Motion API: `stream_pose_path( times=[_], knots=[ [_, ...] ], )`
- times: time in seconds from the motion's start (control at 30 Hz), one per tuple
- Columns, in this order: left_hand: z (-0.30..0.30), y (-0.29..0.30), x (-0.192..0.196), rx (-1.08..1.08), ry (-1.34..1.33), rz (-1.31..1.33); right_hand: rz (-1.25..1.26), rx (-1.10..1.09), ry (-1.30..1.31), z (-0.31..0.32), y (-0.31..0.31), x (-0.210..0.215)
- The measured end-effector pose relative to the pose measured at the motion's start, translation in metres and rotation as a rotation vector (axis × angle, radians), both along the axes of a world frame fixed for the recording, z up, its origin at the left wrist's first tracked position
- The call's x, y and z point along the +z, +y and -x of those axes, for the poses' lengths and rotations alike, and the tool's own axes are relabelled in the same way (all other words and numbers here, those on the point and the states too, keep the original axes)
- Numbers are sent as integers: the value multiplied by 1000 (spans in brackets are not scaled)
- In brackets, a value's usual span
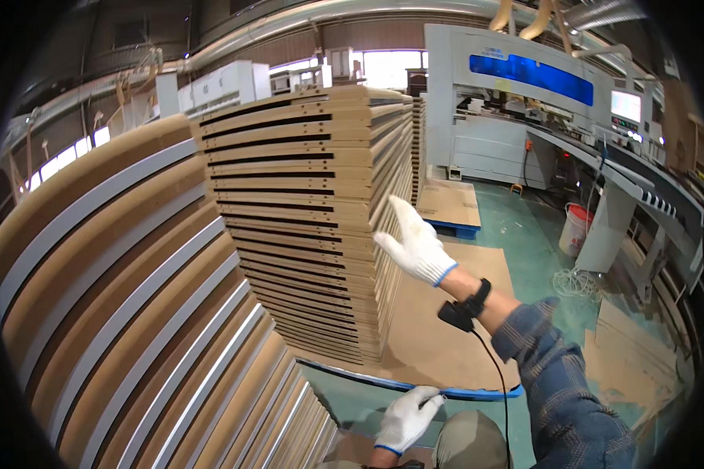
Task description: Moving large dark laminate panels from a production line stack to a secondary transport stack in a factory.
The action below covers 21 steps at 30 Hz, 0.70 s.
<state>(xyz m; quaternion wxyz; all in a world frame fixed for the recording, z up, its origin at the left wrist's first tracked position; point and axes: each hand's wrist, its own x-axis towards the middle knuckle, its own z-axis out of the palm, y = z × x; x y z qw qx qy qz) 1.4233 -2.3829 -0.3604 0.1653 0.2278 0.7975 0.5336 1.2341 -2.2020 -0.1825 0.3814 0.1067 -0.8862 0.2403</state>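
Note:
A tall stack of tan wooden panels (352, 227) with dark gaps between the layers stands before me. My right hand (416, 244), in a white knitted glove with a blue cuff, reaches up to the stack's right side. Its fingers are stretched out and the thumb stands apart; nothing is in it. Whether the fingertips touch the panel edges I cannot tell. Low in the picture, my left hand (409, 419), gloved the same way, is beside my knee with its fingers loosely bent and nothing visible in them. A black strap device with a cable (463, 309) is on my right wrist.
Another stack of panels with tan and pale edges (133, 313) rises close on the left. Cardboard (438, 313) lies on a blue-edged pallet beneath the main stack. A large white machine (485, 148), a red-and-white bucket (576, 228) and flattened cardboard (633, 359) are to the right.

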Motion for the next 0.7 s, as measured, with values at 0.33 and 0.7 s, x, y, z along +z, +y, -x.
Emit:
stream_pose_path(
  times=[0.33, 0.7],
  knots=[
    [16, -34, -66, -53, -109, -142, 280, 59, 221, 63, -61, 90],
    [99, -44, -61, -356, 528, -23, 306, 31, 286, 64, -75, 88]
  ],
)
